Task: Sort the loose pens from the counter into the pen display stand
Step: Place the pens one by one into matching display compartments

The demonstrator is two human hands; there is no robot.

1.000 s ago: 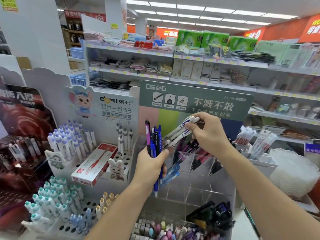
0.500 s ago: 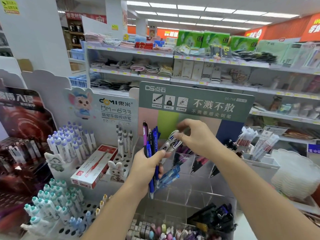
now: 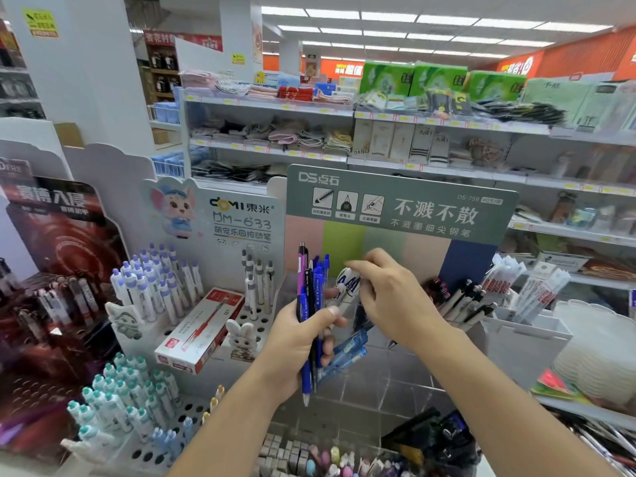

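Two hands in view, both raised in front of the clear pen display stand (image 3: pixel 385 390) with the grey-green header card (image 3: pixel 399 204).

Left hand (image 3: pixel 292 349): fingers and thumb curled round a bunch of pens (image 3: pixel 311 304), held roughly upright. Mostly blue barrels, one black, one pink pen (image 3: pixel 301 266) with a black cap end standing tallest. Tips point down and stick out below the fist.

Right hand (image 3: pixel 392 304): fingers bent, pinching white pens with blue print (image 3: pixel 347 287) at their upper end. These pens are tilted, and their lower part is close to or against the left hand's bunch; contact cannot be told. Image slightly blurred here, so the count of white pens is uncertain.

Stand: clear plastic dividers form tiered compartments. Two clear blue pens (image 3: pixel 347 356) lie slanted in a compartment just right of the left fist. Dark pens with red ends (image 3: pixel 438 287) sit in an upper compartment behind the right wrist. Black items (image 3: pixel 433 438) fill a lower right compartment.

Surroundings: white holed display to the left with purple-capped pens (image 3: pixel 155 287), teal-capped pens (image 3: pixel 127 401), and a red and white pen box (image 3: pixel 203 328) lying on it. White bin (image 3: pixel 523 335) of pens and packaged refills to the right. Store shelves (image 3: pixel 344 136) with folded cloths and socks behind.
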